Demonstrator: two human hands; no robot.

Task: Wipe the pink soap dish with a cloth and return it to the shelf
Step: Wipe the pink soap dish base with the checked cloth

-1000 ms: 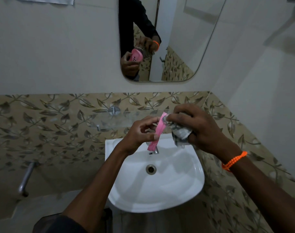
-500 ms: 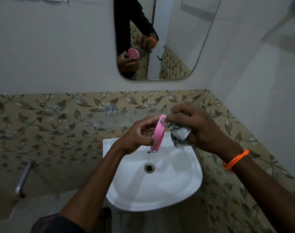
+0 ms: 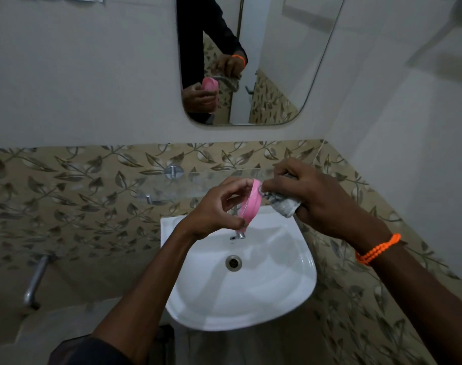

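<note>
Pink soap dish (image 3: 249, 206): oval, glossy plastic, stood nearly on edge with its long axis running steeply from upper right to lower left, held in the air above the back rim of the basin, in front of the tap. Pinched at its lower end and left side; upper rim touching the cloth.

Cloth (image 3: 283, 204): grey-and-white, bunched into a wad, pressed against the dish's upper right rim, just right of it.

Glass shelf (image 3: 172, 189): clear, fixed to the leaf-patterned tiles behind the dish, on metal mounts; dish not on it.
</note>
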